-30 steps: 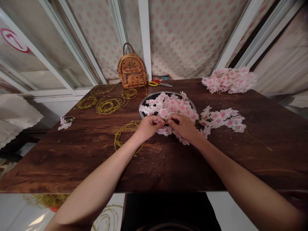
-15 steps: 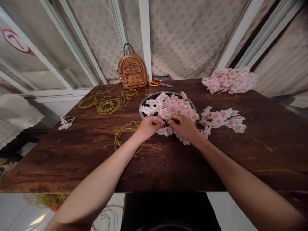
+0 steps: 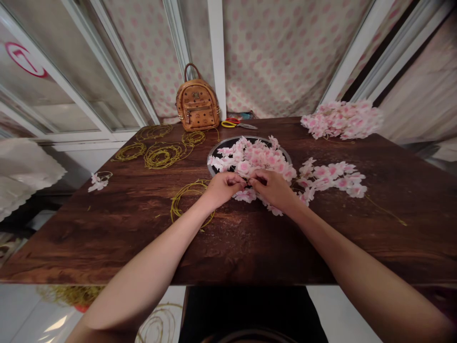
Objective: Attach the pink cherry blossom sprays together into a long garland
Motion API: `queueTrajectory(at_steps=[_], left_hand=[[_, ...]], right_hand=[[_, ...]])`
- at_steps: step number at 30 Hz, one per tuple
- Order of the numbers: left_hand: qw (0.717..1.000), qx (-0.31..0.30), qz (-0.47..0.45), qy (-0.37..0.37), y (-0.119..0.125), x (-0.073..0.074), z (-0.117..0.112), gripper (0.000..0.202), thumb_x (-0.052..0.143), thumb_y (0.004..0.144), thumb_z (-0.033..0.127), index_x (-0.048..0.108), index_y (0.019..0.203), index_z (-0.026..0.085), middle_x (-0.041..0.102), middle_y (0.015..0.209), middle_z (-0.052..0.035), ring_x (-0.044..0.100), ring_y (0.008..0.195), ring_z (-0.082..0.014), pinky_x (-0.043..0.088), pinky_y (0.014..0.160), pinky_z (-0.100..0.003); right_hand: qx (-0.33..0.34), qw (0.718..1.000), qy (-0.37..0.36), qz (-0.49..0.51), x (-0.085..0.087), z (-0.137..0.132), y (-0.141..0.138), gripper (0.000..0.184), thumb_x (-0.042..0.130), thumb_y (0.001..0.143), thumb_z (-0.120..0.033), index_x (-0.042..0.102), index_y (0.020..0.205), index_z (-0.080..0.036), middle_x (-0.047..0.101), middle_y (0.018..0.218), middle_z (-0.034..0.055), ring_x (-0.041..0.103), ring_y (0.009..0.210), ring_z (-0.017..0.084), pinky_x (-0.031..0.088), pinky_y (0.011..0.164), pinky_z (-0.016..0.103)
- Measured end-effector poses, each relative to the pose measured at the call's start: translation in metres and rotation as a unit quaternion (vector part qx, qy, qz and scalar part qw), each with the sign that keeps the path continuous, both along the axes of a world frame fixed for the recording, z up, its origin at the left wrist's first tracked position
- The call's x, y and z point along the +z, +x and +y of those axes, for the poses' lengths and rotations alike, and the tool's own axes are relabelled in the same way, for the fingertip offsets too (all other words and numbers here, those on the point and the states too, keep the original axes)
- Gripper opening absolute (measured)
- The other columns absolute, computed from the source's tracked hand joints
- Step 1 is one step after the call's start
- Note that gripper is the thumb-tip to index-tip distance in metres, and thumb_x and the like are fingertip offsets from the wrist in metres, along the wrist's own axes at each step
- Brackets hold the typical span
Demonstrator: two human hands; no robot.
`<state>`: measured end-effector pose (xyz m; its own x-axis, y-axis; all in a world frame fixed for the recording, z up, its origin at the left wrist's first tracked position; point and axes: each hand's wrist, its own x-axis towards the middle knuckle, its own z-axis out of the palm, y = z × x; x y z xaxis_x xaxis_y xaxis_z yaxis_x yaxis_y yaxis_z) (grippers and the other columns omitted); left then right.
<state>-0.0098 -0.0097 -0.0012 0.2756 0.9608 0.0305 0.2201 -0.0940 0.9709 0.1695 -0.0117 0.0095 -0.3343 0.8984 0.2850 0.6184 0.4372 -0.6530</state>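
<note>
My left hand [image 3: 225, 186] and my right hand [image 3: 272, 186] meet over the near edge of a round black tray [image 3: 213, 156] with a pale rim. Both are closed in a pinch, fingertips almost touching; what lies between them is too small to make out. Pink-and-white artificial blossoms [image 3: 262, 157] heap on the tray, right behind and under my hands. From there a blossom garland [image 3: 332, 177] runs to the right, ending in a thin bare stem [image 3: 387, 210]. Left of my left hand, a coil of yellow-green vine [image 3: 176, 202] lies partly behind my forearm.
Several vine coils [image 3: 163, 156] lie at the back left, before a brown backpack [image 3: 198, 105]. Scissors [image 3: 238, 124] rest behind the tray. A blossom bunch [image 3: 341, 120] sits at the back right, a small sprig [image 3: 98, 181] at the left. More vine [image 3: 73, 294] is below the table.
The view has shifted very slightly. Both hands keep the same pinched pose at the tray's near edge, and the blossoms lie as before.
</note>
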Motion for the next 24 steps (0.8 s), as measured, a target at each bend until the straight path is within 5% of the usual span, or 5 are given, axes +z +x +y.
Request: queueTrajectory(at_steps=[24], left_hand=[[0.992,-0.007,0.088,0.084,-0.0009,0.0017,-0.006,0.013,0.058,0.082,0.02,0.07,0.082,0.015,0.072,0.077,-0.0054,0.064,0.069,-0.0149,0.047,0.066,-0.026]], right_hand=[[0.009,0.999,0.003,-0.035,-0.0008,-0.0013,-0.0002,0.016,0.045,0.082,-0.021,0.054,0.069,-0.019,0.058,0.066,0.0007,0.051,0.064,0.015,0.033,0.062,0.03]])
